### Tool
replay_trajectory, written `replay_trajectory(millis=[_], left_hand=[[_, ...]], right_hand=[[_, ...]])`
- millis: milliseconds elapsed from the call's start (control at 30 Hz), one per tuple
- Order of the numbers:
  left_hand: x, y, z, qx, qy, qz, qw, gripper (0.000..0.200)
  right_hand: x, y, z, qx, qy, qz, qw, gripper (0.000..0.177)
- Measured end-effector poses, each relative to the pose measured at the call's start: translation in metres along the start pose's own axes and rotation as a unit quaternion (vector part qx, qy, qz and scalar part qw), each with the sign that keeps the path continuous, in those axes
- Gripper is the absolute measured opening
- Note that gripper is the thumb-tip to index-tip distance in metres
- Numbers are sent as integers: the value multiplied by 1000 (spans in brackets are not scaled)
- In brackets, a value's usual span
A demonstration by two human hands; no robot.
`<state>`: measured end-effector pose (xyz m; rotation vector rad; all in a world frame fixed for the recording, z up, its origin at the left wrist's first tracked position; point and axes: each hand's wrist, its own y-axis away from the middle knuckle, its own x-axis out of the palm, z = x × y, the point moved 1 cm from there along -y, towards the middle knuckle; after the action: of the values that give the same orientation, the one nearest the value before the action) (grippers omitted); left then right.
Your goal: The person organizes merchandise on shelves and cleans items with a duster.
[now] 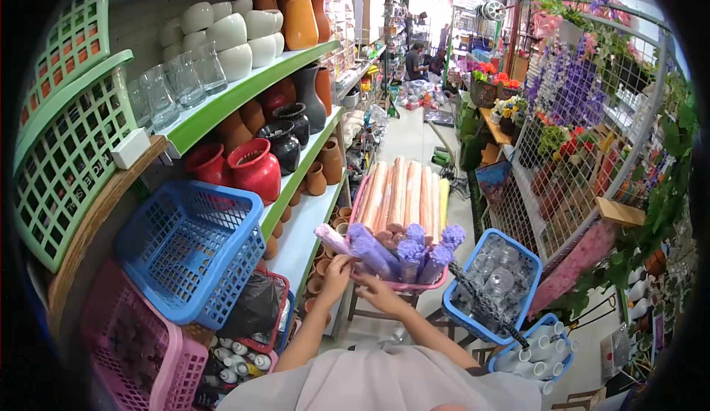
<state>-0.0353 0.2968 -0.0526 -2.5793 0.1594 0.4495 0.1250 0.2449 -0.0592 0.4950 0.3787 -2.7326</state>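
My left hand (pixel 339 276) and my right hand (pixel 377 293) are close together at the near left rim of a pink basket (pixel 418 287). The fingers of both are bent and drawn together, and whatever they pinch is too small to make out. Just beyond them, purple wrapped bundles (pixel 377 257) with ruffled ends lean over the rim. A paler pink-lilac bundle (pixel 331 239) slants out to the left, above my left hand. Long peach-coloured rolls (pixel 399 193) fill the far part of the basket, beside a yellow roll (pixel 444 202).
Green-edged shelves (pixel 251 100) with pots and glass vases run along the left. An empty-looking blue basket (pixel 196 252) juts out there. At right stand a blue crate (pixel 492 285) of clear glassware and a wire rack (pixel 592 130) with artificial flowers. People sit far down the aisle.
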Motion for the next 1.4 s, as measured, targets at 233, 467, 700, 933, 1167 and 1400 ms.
replay_trajectory(millis=[233,467,700,933,1167,1400], left_hand=[[-7,-1,48,-171,140,-261,940,30],[8,-13,51,-125,84,-37,988,47],[-1,-20,58,-144,47,-51,987,40],[-34,-29,13,-73,236,-237,940,41],[-63,-28,-30,118,34,-362,924,63],[4,-23,-145,74,257,-284,921,81]], right_hand=[[14,-31,-20,-30,109,-136,984,58],[10,-32,-22,86,99,-72,989,65],[-1,-33,-11,79,102,-72,989,56],[-6,0,-13,47,-9,55,997,37],[-55,74,22,88,-64,73,991,34],[-155,206,-10,231,1,-151,961,25]])
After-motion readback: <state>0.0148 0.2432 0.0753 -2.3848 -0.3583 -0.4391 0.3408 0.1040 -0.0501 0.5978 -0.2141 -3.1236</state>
